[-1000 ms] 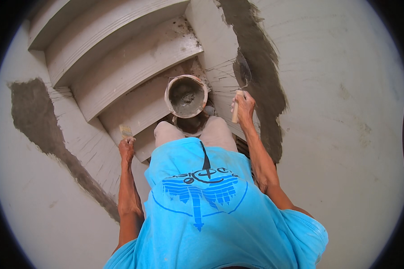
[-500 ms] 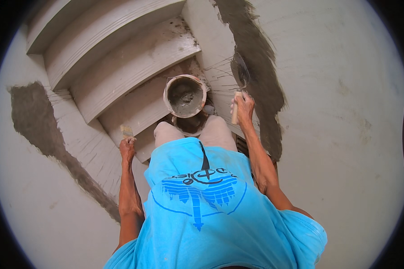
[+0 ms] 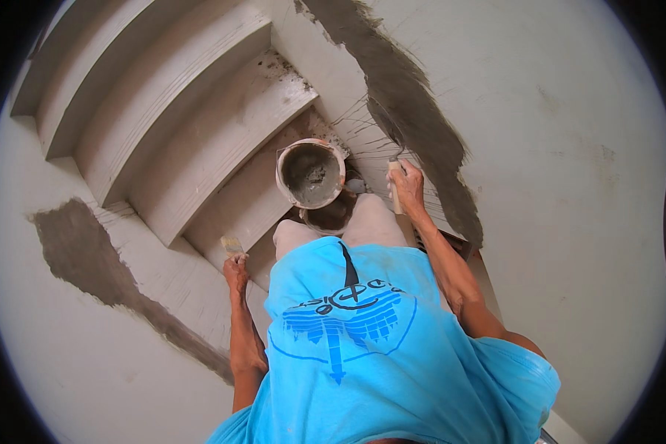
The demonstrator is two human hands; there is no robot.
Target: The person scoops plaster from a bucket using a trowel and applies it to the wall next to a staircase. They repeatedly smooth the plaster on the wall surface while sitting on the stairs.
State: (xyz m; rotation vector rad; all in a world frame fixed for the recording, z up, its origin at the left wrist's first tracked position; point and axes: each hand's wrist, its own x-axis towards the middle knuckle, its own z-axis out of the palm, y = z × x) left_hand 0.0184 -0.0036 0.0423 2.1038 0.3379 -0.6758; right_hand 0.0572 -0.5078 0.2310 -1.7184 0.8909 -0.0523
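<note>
My right hand (image 3: pixel 409 186) is closed around the wooden handle of a trowel (image 3: pixel 397 201). The trowel's dark blade points away from me, over the wet grey mortar band (image 3: pixel 414 89) on the wall at right; whether it touches is hard to tell. At left, my left hand (image 3: pixel 235 272) grips a flat brush (image 3: pixel 231 245) with pale yellowish bristles up, held beside the steps and apart from the wall. Between my hands, just beyond my knees, stands a bucket (image 3: pixel 280 176) holding wet grey mortar (image 3: pixel 312 177).
Curved pale steps (image 3: pixel 192 140) rise toward the far left. Another mortar patch (image 3: pixel 89 251) runs along the left wall. A dark round container (image 3: pixel 331 216) sits partly hidden under the bucket, near my knees. Dark splashes mark the low wall (image 3: pixel 370 129) beside the right mortar band.
The whole view has turned and shifted, so steps, bucket and walls sit differently. The trowel blade now shows narrower, seen more edge-on. Both hands keep their grips.
</note>
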